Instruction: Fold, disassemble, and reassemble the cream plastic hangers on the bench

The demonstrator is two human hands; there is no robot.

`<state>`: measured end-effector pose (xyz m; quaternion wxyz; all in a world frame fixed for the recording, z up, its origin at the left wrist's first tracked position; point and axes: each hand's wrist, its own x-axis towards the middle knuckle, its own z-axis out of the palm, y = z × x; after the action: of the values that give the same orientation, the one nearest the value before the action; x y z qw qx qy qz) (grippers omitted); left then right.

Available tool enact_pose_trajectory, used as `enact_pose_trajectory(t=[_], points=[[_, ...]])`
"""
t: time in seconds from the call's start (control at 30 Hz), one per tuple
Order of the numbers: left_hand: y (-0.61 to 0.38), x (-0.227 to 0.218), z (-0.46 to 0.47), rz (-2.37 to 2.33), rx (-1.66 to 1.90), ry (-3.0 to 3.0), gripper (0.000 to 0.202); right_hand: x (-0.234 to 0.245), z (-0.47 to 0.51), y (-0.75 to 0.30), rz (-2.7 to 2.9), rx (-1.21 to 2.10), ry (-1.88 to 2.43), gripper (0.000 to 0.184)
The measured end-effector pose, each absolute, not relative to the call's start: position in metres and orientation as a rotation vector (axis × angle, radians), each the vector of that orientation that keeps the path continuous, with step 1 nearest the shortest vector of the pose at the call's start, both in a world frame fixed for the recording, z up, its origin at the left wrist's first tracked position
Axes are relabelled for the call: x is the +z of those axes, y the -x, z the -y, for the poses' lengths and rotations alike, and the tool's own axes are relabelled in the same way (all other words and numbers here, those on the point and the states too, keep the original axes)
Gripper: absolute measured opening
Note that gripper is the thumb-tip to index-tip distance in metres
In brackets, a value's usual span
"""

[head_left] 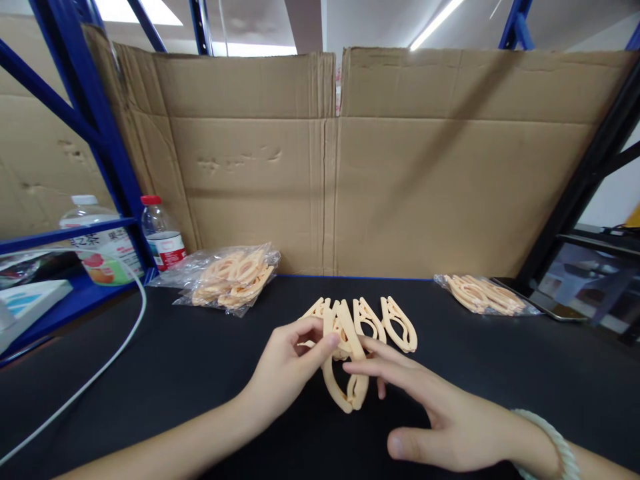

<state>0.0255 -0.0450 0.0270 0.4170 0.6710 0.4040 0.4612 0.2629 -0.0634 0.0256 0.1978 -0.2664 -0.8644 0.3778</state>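
A beige plastic folding clothes hanger is held up in front of me, folded into a loop. My left hand pinches it between thumb and fingers near its upper left side. On the other side is my right hand, its fingers spread and the thumb well apart, with fingertips at the hanger's right edge. Behind it, similar folded hangers lie in a row on the black table, among them one at the right end and another beside it. The row's left part is partly hidden by my left hand.
A clear bag of hangers lies at the back left, another bag at the back right beside a dark phone. A red-capped bottle stands left. A white cable crosses the left side. Cardboard walls the back.
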Motion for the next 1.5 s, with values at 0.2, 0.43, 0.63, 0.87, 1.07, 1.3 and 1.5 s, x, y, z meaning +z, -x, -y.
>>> enact_pose_trajectory(t=[0.2, 0.43, 0.63, 0.87, 1.07, 1.3, 1.5], points=[[0.003, 0.04, 0.014, -1.095, 1.311, -1.585, 0.031, 0.022, 0.047, -0.273, 2.153, 1.004, 0.676, 0.045], [0.045, 0.03, -0.034, -1.351, 1.374, -1.635, 0.058, 0.016, 0.021, -0.285, 1.842, 0.982, 0.744, 0.025], [0.048, 0.01, -0.048, -1.465, 1.261, -1.869, 0.043, 0.011, 0.008, -0.291, 1.755, 0.881, 0.882, 0.029], [0.044, -0.004, -0.054, -1.534, 1.242, -2.003, 0.032, 0.015, 0.009, -0.291, 1.765, 0.852, 0.938, 0.032], [0.043, -0.008, -0.052, -1.616, 1.1, -2.143, 0.033, 0.016, 0.009, -0.291, 1.882, 0.683, 0.989, 0.033], [0.03, -0.002, -0.025, -1.654, 0.938, -2.329, 0.044, 0.009, 0.016, -0.29, 2.281, 0.359, 1.063, 0.042], [-0.001, 0.006, 0.031, -1.58, 0.392, -2.615, 0.063, 0.001, 0.035, -0.275, 2.624, 0.167, 1.196, 0.065]])
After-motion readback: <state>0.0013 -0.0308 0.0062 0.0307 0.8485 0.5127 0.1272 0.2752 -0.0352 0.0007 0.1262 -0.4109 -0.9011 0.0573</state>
